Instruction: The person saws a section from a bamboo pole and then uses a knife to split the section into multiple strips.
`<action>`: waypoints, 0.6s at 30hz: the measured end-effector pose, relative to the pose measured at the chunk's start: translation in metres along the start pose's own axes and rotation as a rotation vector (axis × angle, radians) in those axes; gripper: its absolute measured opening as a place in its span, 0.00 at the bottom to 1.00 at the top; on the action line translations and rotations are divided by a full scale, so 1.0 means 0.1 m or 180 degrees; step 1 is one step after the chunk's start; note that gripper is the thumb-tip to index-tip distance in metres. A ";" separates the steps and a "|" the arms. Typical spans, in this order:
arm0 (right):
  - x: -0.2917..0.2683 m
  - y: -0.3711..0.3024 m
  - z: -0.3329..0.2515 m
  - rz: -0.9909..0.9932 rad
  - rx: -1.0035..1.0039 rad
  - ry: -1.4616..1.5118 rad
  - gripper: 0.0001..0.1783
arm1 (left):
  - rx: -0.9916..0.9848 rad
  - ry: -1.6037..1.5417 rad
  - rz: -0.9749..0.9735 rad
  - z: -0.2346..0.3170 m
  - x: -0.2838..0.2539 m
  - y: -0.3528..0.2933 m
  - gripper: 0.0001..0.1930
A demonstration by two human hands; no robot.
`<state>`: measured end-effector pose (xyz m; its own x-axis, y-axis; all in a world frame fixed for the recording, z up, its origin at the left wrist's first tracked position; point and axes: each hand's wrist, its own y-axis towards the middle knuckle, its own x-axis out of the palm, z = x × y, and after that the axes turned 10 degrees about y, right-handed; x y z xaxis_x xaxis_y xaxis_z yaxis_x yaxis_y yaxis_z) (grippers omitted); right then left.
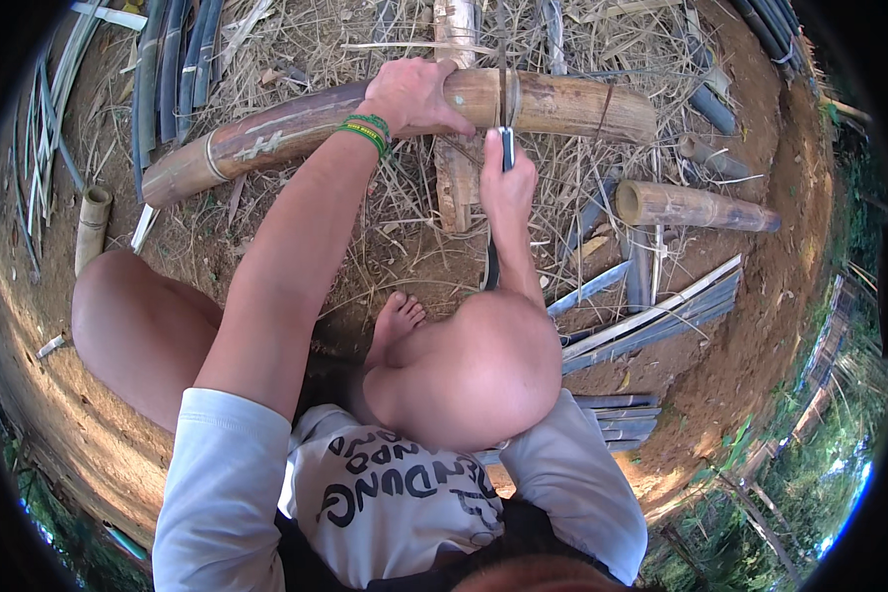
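Bamboo pole (pixel 479 96) clasped under the left hand (pixel 412 94); right hand (pixel 509 185) wrapped round the handsaw (pixel 507 148); long, square strokes should serve.

Brown earthen ground (pixel 730 370) spreads across the frame, littered with dry straw (pixel 375 222) in the upper middle. A wooden beam (pixel 454 197) lies there, a thick bamboo pole (pixel 582 102) crossing over it. Dark strips (pixel 149 89) lie at upper left, a stubby tube (pixel 91 232) at left, a bamboo tube (pixel 705 206) at right, and split slats (pixel 651 324) just below that.
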<state>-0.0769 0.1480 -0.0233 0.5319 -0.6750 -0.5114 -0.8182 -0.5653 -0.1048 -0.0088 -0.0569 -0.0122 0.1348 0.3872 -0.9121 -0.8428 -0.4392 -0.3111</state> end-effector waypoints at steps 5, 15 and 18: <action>-0.10 -0.36 0.35 -0.0022 0.0024 0.0067 0.24 | 0.0055 0.0070 0.0037 -0.02 0.01 0.03 0.54; -0.26 -0.96 0.50 0.0013 0.0387 0.0255 0.22 | -0.0039 0.0011 0.0072 0.00 0.08 0.04 0.56; -0.27 -0.93 0.50 -0.0015 0.0378 0.0140 0.22 | -0.0076 -0.0161 0.0059 -0.05 0.09 0.12 0.56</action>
<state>-0.0262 0.2427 -0.0428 0.5427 -0.6940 -0.4731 -0.8344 -0.5102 -0.2087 -0.0151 -0.0633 -0.0254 0.0924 0.4189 -0.9033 -0.8321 -0.4658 -0.3011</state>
